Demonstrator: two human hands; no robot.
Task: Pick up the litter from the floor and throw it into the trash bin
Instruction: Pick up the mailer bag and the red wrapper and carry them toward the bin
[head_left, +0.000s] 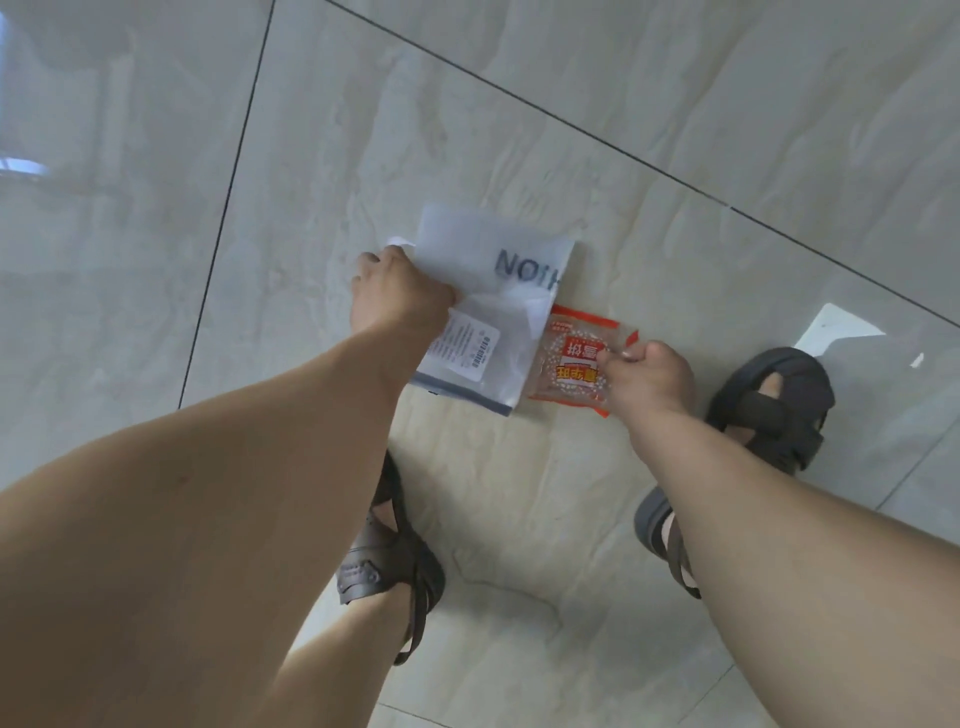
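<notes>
Left hand (397, 291) grips left edge of frosted plastic bag (483, 306), fingers curled round it; bag bears dark lettering and barcode label, partly lifted off floor (519, 130). Right hand (644, 376) pinches orange-red snack wrapper (576, 364), just right of bag; bag's edge overlaps wrapper's left side. Glossy pale tiles, dark grout lines. Brown strap sandals: left sandal (387, 561) below bag, right sandal (774, 405) just beside right hand.

plastic bag (483, 312): frosted white | snack wrapper (576, 358): orange-red | sandals (769, 405): dark brown
</notes>
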